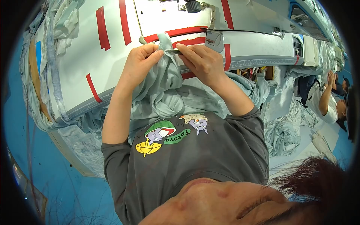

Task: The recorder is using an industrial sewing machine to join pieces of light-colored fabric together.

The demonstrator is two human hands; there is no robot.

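Observation:
My left hand point(140, 62) pinches the edge of a pale green fabric piece point(169, 77) between thumb and fingertips, at the front of the sewing table. A small pointed metal tool point(173, 51), like thread snips or tweezers, is gripped in my right hand point(204, 62). Its tip meets the cloth right beside my left fingertips. Most of the tool is hidden by my right fingers, so its exact kind is unclear. From my hands the fabric hangs in loose folds over the table edge into my lap.
The white sewing table point(82, 56) carries red tape strips point(102, 28) and a ruler along its front edge. A machine part with a dark knob point(193, 6) stands ahead. Heaped pale cloth point(285, 131) lies at right, where another person point(330, 99) is seen. Cloth strips point(50, 67) drape at left.

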